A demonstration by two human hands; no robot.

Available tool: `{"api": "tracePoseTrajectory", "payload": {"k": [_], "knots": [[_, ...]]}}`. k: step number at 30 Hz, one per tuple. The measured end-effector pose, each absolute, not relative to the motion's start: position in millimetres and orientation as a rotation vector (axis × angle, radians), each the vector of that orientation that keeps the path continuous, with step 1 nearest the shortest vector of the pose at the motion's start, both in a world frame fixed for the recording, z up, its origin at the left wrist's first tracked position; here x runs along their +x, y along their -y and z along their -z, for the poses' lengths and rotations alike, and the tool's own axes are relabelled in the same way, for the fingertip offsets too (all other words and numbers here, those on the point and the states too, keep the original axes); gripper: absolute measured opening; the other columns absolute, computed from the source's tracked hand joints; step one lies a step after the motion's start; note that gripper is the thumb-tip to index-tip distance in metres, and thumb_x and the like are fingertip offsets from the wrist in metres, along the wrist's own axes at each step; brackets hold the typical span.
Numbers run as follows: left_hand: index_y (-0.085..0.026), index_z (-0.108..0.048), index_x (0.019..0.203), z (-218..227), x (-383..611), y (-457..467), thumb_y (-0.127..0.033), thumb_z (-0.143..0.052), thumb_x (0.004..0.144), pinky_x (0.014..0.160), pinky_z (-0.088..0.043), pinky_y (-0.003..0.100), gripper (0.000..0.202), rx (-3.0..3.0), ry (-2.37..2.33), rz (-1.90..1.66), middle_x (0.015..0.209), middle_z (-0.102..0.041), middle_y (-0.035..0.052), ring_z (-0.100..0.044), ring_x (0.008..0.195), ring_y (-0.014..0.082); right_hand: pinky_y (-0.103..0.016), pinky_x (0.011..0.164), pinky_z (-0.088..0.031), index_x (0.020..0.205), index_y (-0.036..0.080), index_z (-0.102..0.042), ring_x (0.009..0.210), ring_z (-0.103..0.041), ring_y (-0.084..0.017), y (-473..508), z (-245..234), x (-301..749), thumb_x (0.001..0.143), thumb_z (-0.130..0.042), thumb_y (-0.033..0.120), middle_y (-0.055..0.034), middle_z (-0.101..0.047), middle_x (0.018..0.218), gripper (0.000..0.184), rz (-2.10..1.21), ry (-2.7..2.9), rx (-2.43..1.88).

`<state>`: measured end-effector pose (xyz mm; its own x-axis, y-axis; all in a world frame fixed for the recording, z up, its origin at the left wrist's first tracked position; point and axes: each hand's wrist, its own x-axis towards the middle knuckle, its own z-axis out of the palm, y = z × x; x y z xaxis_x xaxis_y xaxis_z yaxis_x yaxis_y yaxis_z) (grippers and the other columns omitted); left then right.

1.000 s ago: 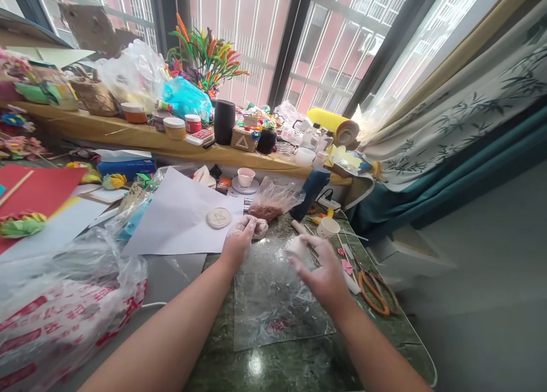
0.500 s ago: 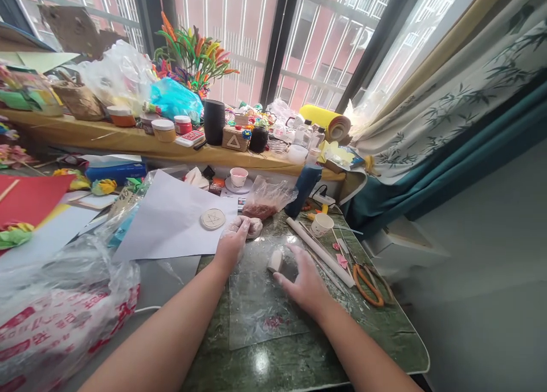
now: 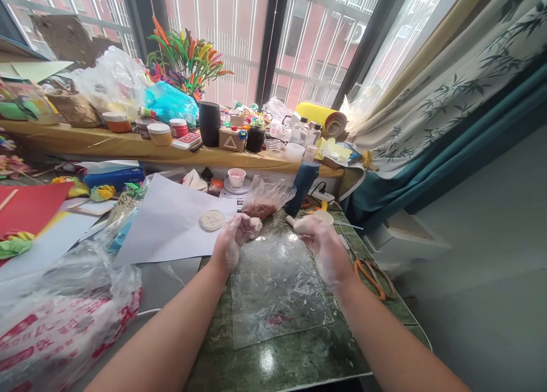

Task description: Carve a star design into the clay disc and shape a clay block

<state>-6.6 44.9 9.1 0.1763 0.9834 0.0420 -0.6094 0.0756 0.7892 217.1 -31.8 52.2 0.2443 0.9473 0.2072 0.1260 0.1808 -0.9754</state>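
Note:
My left hand (image 3: 233, 238), dusted white, is closed around a lump of white clay (image 3: 255, 227) above the far left edge of a clear plastic sheet (image 3: 277, 301). My right hand (image 3: 322, 241), also powdery, is raised at the sheet's far right with its fingers curled inward. A pale piece of clay (image 3: 302, 225) seems to be at its fingertips, partly hidden by the fingers. Just beyond them shows the end of a white rolling rod (image 3: 290, 220); the hand hides the rest. A round clay disc with a star drawn on it (image 3: 212, 220) lies on white paper (image 3: 166, 227).
A plastic bag of brown material (image 3: 262, 201), a dark blue bottle (image 3: 302, 184) and a paper cup (image 3: 236, 178) stand behind the hands. Orange-handled scissors (image 3: 370, 278) lie at right. A crumpled plastic bag (image 3: 72, 318) fills the left. Craft supplies crowd the window ledge (image 3: 141, 149).
My right hand has lifted away from the sheet's middle, and its fingers have curled in. The white clay piece no longer lies on the sheet. My left hand stays nearly in place, its clay turned slightly.

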Motion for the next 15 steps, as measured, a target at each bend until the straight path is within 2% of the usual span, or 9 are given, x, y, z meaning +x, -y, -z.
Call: {"api": "tracePoseTrajectory", "payload": {"k": [3,5,8,11,13,15], "knots": [[-0.021,-0.068,0.083,-9,-5,-44,-0.060,-0.082,0.076,0.065,-0.047,0.029,0.043,0.819,-0.591,-1.287,0.083,-0.071,0.0045,-0.062,0.074,0.0178,-0.043,0.082,-0.059,0.108,0.024,-0.067,0.091,-0.074,-0.027,30,-57,221,0.100,-0.036,0.068,-0.0067,-0.078,0.096,0.055,-0.862,0.937,-1.102],[-0.021,-0.068,0.082,-7,-5,-45,-0.061,-0.082,0.077,0.064,-0.045,0.029,0.043,0.831,-0.621,-1.296,0.081,-0.070,0.0044,-0.061,0.072,0.0173,-0.043,0.079,-0.060,0.105,0.024,-0.069,0.088,-0.075,-0.027,34,-41,221,0.102,-0.030,0.068,-0.0062,-0.077,0.091,0.059,-0.720,1.111,-1.264],[-0.020,-0.067,0.083,-7,-6,-47,-0.060,-0.082,0.076,0.064,-0.045,0.028,0.044,0.816,-0.677,-1.328,0.077,-0.069,0.0031,-0.061,0.072,0.0169,-0.049,0.088,-0.060,0.099,0.024,-0.074,0.097,-0.073,-0.031,46,-10,222,0.098,-0.050,0.064,-0.0086,-0.077,0.097,0.046,-0.484,1.507,-1.579],[-0.019,-0.065,0.083,-8,-6,-48,-0.058,-0.084,0.073,0.065,-0.046,0.028,0.044,0.799,-0.691,-1.345,0.077,-0.068,0.0024,-0.061,0.071,0.0167,-0.057,0.104,-0.053,0.112,0.025,-0.073,0.116,-0.067,-0.036,57,8,224,0.094,-0.062,0.052,-0.0115,-0.075,0.115,0.035,-0.373,1.567,-1.654],[-0.019,-0.065,0.083,-8,-6,-48,-0.057,-0.085,0.073,0.064,-0.045,0.028,0.044,0.803,-0.688,-1.338,0.078,-0.068,0.0021,-0.060,0.070,0.0164,-0.057,0.111,-0.049,0.129,0.026,-0.067,0.126,-0.064,-0.034,59,11,223,0.094,-0.064,0.047,-0.0116,-0.071,0.130,0.041,-0.350,1.614,-1.639],[-0.019,-0.065,0.083,-7,-5,-48,-0.057,-0.083,0.074,0.064,-0.045,0.028,0.043,0.817,-0.701,-1.335,0.077,-0.068,0.0022,-0.061,0.070,0.0164,-0.056,0.116,-0.047,0.143,0.027,-0.060,0.135,-0.060,-0.033,56,13,217,0.090,-0.070,0.042,-0.0110,-0.066,0.143,0.055,-0.350,1.742,-1.598]]}}
